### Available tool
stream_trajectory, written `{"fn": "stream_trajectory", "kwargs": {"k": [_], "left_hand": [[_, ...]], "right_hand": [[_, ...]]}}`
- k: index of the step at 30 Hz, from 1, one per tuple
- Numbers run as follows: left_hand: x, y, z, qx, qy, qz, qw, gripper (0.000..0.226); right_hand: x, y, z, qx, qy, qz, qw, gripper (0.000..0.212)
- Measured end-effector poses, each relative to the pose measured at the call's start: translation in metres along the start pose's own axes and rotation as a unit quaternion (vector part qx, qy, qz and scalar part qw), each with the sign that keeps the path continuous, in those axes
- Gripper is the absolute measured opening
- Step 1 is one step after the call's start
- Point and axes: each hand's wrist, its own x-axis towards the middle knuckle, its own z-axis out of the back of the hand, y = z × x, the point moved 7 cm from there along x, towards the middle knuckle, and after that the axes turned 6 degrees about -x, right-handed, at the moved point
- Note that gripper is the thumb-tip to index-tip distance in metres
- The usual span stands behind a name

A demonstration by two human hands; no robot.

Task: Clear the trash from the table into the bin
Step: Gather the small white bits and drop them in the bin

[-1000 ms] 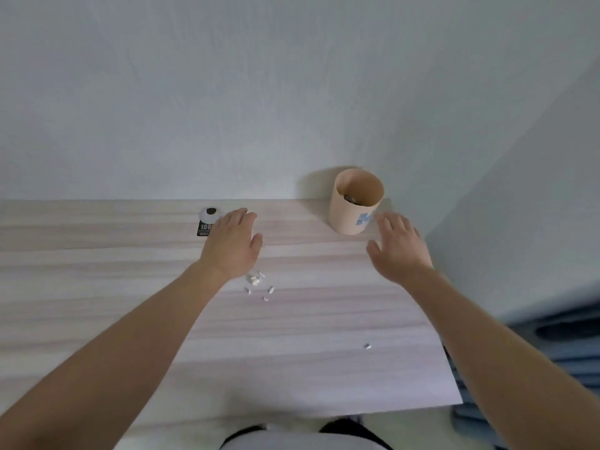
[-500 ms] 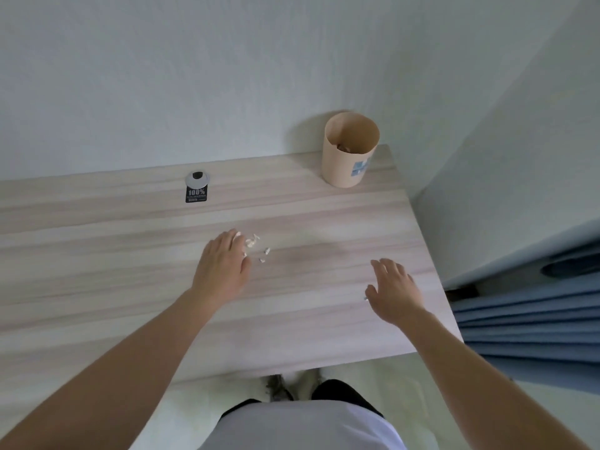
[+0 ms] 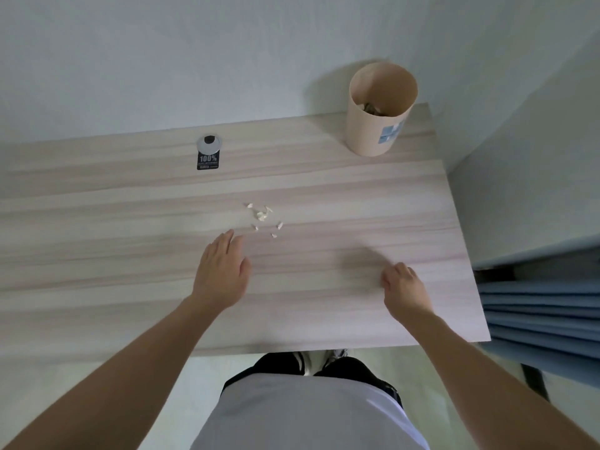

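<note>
Small white scraps (image 3: 263, 216) lie scattered mid-table on the pale wood-grain table (image 3: 97, 228), well to the near left of the round beige bin (image 3: 365, 131). The bin stands upright at the far right corner, some trash inside. My left hand (image 3: 222, 276) is flat, fingers straight and together, tips just short of the scraps, not touching. My right hand (image 3: 406, 289) is near the right edge, fingers curled down toward the tabletop; can't tell if they pinch anything. At the far edge, left of the scraps: black "100%" sticker (image 3: 208, 161), touching a grey round cable cap (image 3: 209, 143). Blue pleated fabric (image 3: 535, 319) is right of the table.
</note>
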Motion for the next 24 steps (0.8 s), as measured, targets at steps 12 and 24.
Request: {"fn": "stream_trajectory", "kwargs": {"k": [12,24], "left_hand": [[0.057,0.043,0.005,-0.066,-0.003,-0.062,0.996,0.049],[0.112,0.036,-0.009,-0.135,0.071,-0.100,0.983,0.057]], "right_hand": [[0.028,0.071,0.014,-0.017,0.017,-0.055,0.998,0.020],[0.088,0.167,0.019,0.036,-0.007,0.023,0.999,0.010]]}}
